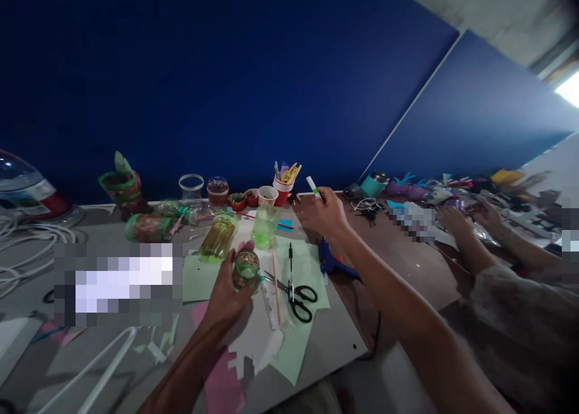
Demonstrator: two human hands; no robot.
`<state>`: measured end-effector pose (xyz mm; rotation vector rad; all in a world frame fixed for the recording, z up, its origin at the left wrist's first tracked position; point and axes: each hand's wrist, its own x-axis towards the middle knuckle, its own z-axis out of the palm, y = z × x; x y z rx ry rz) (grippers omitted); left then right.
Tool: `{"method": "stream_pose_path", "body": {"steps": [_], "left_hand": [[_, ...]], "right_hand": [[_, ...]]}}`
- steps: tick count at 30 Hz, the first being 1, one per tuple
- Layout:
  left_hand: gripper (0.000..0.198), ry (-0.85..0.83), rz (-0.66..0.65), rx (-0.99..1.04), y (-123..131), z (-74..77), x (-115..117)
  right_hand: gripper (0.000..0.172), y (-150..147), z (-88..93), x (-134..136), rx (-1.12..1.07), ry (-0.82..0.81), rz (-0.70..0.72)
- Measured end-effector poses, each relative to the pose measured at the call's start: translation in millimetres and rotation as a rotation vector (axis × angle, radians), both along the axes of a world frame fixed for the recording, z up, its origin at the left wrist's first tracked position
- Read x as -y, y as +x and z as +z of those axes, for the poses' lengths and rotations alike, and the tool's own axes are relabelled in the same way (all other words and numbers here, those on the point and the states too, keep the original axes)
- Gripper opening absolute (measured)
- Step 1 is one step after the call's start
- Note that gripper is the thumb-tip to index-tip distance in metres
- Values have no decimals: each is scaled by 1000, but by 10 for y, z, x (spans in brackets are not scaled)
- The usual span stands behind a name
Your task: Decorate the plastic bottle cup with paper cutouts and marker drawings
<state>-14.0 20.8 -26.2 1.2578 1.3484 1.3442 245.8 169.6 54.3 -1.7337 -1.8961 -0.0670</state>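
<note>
My left hand [230, 290] is wrapped round a small clear cup with green on it [246, 264], above the papers. Raised over the brown part of the table, my right hand [332, 209] grips a white marker with a green band [312, 185]. Another white marker [268, 303] lies right of the cup, beside a thin wooden stick [276, 284]. Black-handled scissors [302, 299] rest on light green paper [294, 353], with a black pen [291, 269] across them. A blue glue gun [332, 263] lies below my right hand.
Behind the papers stand a greenish cup [265, 226], a tilted yellow-green container [218, 238] and a red cup of utensils [282, 191]. A large bottle [31, 191] and white cable [27, 251] are at left. Another person's hands [470, 221] are at right.
</note>
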Motion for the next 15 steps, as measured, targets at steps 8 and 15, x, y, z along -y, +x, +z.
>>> {"method": "stream_pose_path", "body": {"steps": [8,15], "left_hand": [[54,491,305,-196,-80,48,5],[48,782,305,-355,-22,242,186]], "right_hand": [[14,-547,-14,866,-705,92,378],[12,-993,-131,1289,-335,159,680]]}}
